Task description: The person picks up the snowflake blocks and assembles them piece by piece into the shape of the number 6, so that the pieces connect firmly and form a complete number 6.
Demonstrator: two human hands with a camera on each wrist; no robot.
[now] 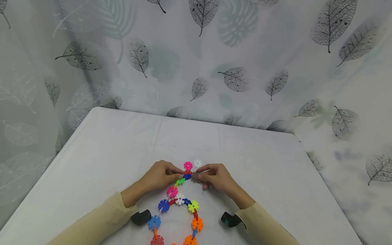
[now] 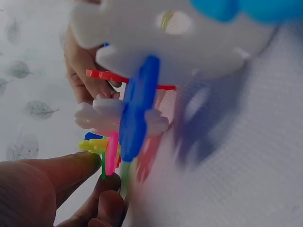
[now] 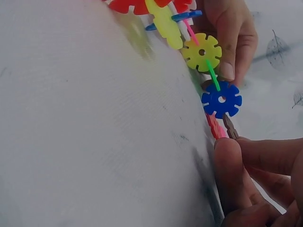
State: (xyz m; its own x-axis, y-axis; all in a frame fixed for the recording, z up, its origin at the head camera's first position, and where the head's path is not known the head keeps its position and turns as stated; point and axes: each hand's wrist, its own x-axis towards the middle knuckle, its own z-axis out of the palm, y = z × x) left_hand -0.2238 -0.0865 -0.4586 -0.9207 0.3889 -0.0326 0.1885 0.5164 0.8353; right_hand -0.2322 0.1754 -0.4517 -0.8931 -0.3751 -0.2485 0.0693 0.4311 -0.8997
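A chain of notched plastic snowflake discs lies on the white table, with a ring of discs nearest me. At the chain's far end, my left hand pinches it near a green disc and a dark blue disc. My right hand pinches a brown disc between thumb and finger. In the right wrist view the brown disc touches the edge of the blue disc, beside a red disc. The left wrist view shows my left fingertips partly hidden behind the discs.
Beyond the hands are a pink disc and a white disc. The ring's orange disc and blue disc lie between my forearms. A leaf-print curtain hangs behind the table.
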